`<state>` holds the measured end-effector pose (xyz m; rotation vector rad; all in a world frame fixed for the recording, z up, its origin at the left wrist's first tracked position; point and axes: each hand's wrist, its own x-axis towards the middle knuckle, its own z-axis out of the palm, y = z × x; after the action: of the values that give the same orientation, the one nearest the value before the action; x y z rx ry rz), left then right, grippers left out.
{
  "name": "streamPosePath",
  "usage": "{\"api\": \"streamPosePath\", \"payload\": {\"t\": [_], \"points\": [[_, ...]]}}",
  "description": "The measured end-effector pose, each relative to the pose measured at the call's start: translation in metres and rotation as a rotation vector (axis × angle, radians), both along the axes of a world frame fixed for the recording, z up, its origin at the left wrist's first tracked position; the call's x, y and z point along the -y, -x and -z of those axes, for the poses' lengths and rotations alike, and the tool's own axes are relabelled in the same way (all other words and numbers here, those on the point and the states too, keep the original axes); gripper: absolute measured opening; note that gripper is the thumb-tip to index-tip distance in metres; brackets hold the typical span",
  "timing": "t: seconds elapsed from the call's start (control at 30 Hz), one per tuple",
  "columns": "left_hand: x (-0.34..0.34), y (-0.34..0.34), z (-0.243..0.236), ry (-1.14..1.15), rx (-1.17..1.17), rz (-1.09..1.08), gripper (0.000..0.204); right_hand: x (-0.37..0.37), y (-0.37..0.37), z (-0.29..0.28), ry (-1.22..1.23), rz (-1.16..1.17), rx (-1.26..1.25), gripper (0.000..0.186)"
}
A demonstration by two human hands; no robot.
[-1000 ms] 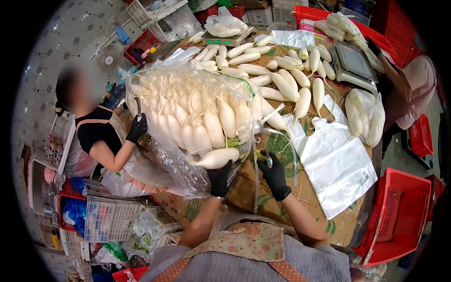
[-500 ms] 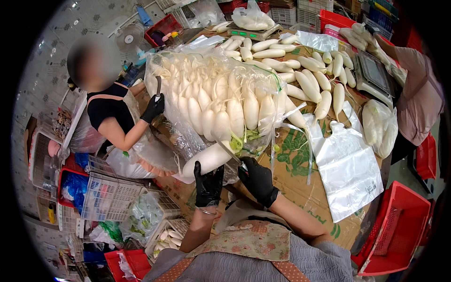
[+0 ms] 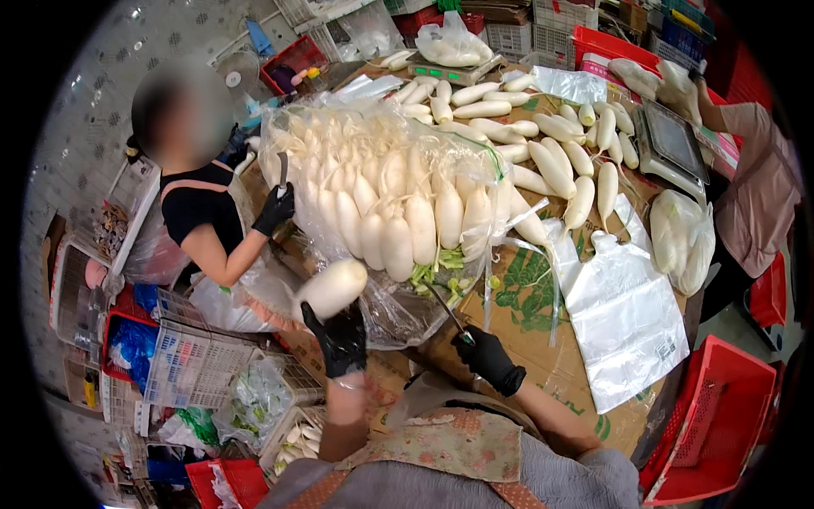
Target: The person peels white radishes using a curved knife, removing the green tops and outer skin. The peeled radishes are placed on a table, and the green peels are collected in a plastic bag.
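My left hand (image 3: 341, 343), in a black glove, holds a large white radish (image 3: 332, 287) by its lower side, its pale cut end facing right. In my black-gloved right hand (image 3: 487, 358) is a knife (image 3: 445, 311), its blade pointing up and left over the cardboard. Green leaf trimmings (image 3: 443, 280) lie just beyond the blade tip. Past both hands, a big clear plastic bag (image 3: 318, 242) contains many white radishes (image 3: 396, 246) packed in rows, root tips pointing away from me.
Loose radishes (image 3: 551, 170) cover the far right of the cardboard-topped table (image 3: 543, 356). Flat plastic bags (image 3: 623, 318) lie at right, near a scale (image 3: 670, 144) and a red crate (image 3: 712, 424). One co-worker (image 3: 208, 216) at left holds a knife; another (image 3: 755, 187) stands at right.
The radish has come away from the knife, moving left and up with my left hand; its green top is off. My right hand and knife have shifted right and down.
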<state>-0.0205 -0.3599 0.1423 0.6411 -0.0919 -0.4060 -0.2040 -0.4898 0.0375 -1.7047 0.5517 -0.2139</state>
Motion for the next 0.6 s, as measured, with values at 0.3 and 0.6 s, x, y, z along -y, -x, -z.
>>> {"api": "streamPosePath", "payload": {"t": [0.3,0.6], "points": [[0.046,0.044,-0.017,-0.508,0.346,0.514,0.051,0.023,-0.006,-0.048,-1.076,0.232,0.472,0.033],[0.101,-0.019,0.045,-1.192,1.148,-0.532,0.059,0.166,-0.01,-0.08,-0.855,0.701,0.858,0.02]]}}
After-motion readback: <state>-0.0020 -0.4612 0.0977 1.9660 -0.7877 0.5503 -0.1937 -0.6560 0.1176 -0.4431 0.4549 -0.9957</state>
